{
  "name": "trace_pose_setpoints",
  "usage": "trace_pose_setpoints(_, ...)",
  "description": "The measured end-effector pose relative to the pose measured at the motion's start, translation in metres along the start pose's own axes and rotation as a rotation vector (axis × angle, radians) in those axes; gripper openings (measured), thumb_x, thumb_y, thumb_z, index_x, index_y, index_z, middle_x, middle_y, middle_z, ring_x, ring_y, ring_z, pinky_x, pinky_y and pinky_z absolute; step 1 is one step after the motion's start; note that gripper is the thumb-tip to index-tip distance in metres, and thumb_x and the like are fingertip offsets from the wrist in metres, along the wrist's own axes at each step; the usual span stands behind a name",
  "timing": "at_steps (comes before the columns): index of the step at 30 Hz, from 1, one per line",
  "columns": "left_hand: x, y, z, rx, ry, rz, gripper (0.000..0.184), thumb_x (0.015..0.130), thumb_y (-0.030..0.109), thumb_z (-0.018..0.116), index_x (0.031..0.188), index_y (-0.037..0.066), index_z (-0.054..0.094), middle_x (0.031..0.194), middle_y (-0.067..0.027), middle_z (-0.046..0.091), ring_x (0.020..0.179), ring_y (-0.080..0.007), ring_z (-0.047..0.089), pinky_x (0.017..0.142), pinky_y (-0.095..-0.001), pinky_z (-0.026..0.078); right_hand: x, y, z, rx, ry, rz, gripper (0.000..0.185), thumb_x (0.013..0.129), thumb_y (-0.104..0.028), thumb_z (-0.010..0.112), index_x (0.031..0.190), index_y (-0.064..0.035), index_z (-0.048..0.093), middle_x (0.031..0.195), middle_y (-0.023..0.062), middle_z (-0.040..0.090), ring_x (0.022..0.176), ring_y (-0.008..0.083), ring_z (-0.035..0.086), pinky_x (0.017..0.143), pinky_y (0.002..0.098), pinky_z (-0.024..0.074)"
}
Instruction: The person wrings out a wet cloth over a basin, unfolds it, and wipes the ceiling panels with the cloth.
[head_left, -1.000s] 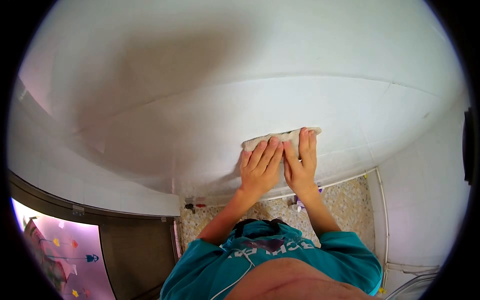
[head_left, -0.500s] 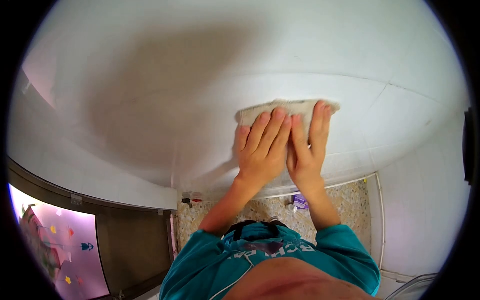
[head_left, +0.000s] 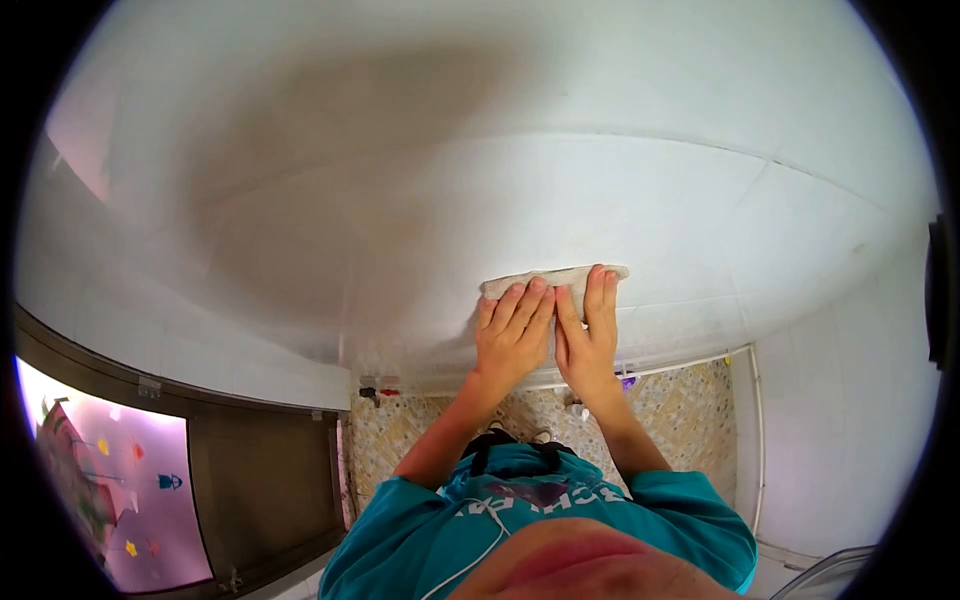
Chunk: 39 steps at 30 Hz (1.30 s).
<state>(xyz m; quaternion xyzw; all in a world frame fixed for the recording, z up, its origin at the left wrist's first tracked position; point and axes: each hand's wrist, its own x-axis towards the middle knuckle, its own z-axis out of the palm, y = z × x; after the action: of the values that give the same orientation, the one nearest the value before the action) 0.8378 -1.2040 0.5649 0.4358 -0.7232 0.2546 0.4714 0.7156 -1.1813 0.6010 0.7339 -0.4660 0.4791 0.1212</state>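
Observation:
A beige cloth [head_left: 540,281] lies flat against the white tiled wall [head_left: 660,210]. Both hands press it there with straight fingers, not wrapped round it. My left hand [head_left: 511,335] covers the left part of the cloth, its fingers slightly spread. On the right part rests my right hand [head_left: 588,340], close beside the left one, fingers stretched upward. Only the cloth's upper edge and corners show past the fingertips; the rest is hidden under the hands.
A white pipe [head_left: 690,366] runs along the wall's foot and turns at the right corner. Below is a pebble-patterned floor [head_left: 665,425] with a partly hidden purple item [head_left: 626,382]. A small tap with a red part [head_left: 388,393] sits low left. At left stands a dark-framed door [head_left: 265,480].
Both hands and the cloth have slid down the wall, toward my body, and slightly left. The purple item on the floor is now mostly covered by my right arm.

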Motion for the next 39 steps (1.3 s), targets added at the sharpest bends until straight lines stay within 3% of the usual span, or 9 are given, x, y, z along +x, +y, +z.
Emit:
trace_pose_setpoints(4, 0.037, 0.007, -0.015, -0.063, -0.009, -0.021, 0.034, 0.087, 0.016, 0.053, 0.119, 0.013, 0.064, 0.137, 0.0004, 0.051, 0.135, -0.0177, 0.036, 0.114, -0.0397, 0.014, 0.032, -0.008, -0.019, -0.031, 0.058, -0.031, 0.042, 0.079, 0.002, 0.059, 0.121, -0.0039, 0.060, 0.142, 0.0273, 0.035, 0.128, 0.0489, 0.037, 0.105, 0.0529, 0.0323)
trace_pose_setpoints(6, 0.066, 0.008, -0.026, -0.010, -0.005, 0.067, 0.034, 0.085, 0.014, 0.053, 0.116, 0.006, 0.063, 0.133, -0.0091, 0.054, 0.133, -0.0282, 0.038, 0.112, -0.0442, 0.014, 0.053, -0.009, -0.028, -0.072, 0.100, -0.054, 0.041, 0.080, 0.003, 0.058, 0.121, -0.0037, 0.060, 0.143, 0.0269, 0.035, 0.129, 0.0482, 0.035, 0.106, 0.0525, 0.0314)
trace_pose_setpoints(7, 0.081, 0.010, -0.033, -0.015, -0.004, 0.065, 0.034, 0.085, 0.014, 0.053, 0.116, 0.006, 0.063, 0.133, -0.0091, 0.054, 0.133, -0.0282, 0.038, 0.112, -0.0442, 0.014, 0.064, -0.010, -0.031, -0.099, 0.147, -0.072, 0.040, 0.081, 0.003, 0.057, 0.121, -0.0034, 0.060, 0.144, 0.0264, 0.034, 0.131, 0.0474, 0.034, 0.107, 0.0520, 0.0305)
trace_pose_setpoints(9, 0.111, 0.014, -0.045, -0.075, -0.010, 0.013, 0.038, 0.089, 0.013, 0.046, 0.124, 0.012, 0.060, 0.139, 0.0012, 0.049, 0.134, -0.0157, 0.037, 0.114, -0.0382, 0.013, 0.087, -0.012, -0.037, -0.113, 0.202, -0.078, 0.040, 0.083, 0.004, 0.057, 0.121, -0.0035, 0.059, 0.144, 0.0259, 0.034, 0.132, 0.0465, 0.033, 0.107, 0.0515, 0.0296)
trace_pose_setpoints(12, 0.137, 0.018, -0.051, -0.106, 0.038, 0.034, 0.039, 0.090, 0.015, 0.045, 0.126, 0.012, 0.059, 0.139, 0.0017, 0.049, 0.133, -0.0152, 0.038, 0.114, -0.0372, 0.014, 0.108, -0.018, -0.050, -0.122, 0.264, -0.088, 0.039, 0.084, 0.004, 0.055, 0.122, -0.0036, 0.059, 0.145, 0.0249, 0.032, 0.134, 0.0449, 0.030, 0.109, 0.0507, 0.0277)
trace_pose_setpoints(19, 0.093, 0.019, -0.025, -0.062, 0.013, 0.050, 0.038, 0.089, 0.017, 0.047, 0.125, 0.013, 0.059, 0.139, 0.0033, 0.049, 0.135, -0.0140, 0.035, 0.115, -0.0392, 0.012, 0.068, -0.001, -0.034, -0.078, 0.255, -0.060, 0.041, 0.081, 0.009, 0.055, 0.120, -0.0032, 0.060, 0.144, 0.0270, 0.033, 0.134, 0.0458, 0.029, 0.109, 0.0514, 0.0272)
trace_pose_setpoints(21, 0.053, 0.017, -0.002, -0.053, 0.009, 0.133, 0.036, 0.087, 0.017, 0.049, 0.119, 0.010, 0.063, 0.139, -0.0041, 0.049, 0.137, -0.0216, 0.033, 0.114, -0.0433, 0.010, 0.036, 0.007, -0.024, -0.066, 0.200, -0.031, 0.040, 0.080, 0.009, 0.057, 0.118, -0.0028, 0.061, 0.144, 0.0281, 0.033, 0.132, 0.0477, 0.032, 0.108, 0.0525, 0.0289)
trace_pose_setpoints(26, 0.003, 0.032, 0.020, -0.043, -0.025, 0.067, 0.036, 0.088, 0.018, 0.050, 0.121, 0.015, 0.062, 0.139, 0.0028, 0.049, 0.138, -0.0154, 0.031, 0.116, -0.0412, 0.009, -0.011, 0.032, -0.010, -0.058, 0.139, -0.006, 0.037, 0.079, 0.006, 0.060, 0.115, -0.0031, 0.063, 0.142, 0.0293, 0.035, 0.129, 0.0503, 0.035, 0.105, 0.0543, 0.0326)
trace_pose_setpoints(39, 0.155, 0.085, -0.006, -0.053, 0.117, 0.023, 0.035, 0.089, 0.018, 0.048, 0.121, 0.013, 0.062, 0.136, 0.0005, 0.052, 0.133, -0.0180, 0.039, 0.115, -0.0413, 0.010, 0.109, 0.042, -0.088, -0.102, 0.337, -0.119, 0.034, 0.083, -0.001, 0.060, 0.118, -0.0003, 0.061, 0.142, 0.0281, 0.035, 0.132, 0.0479, 0.032, 0.106, 0.0524, 0.0309)
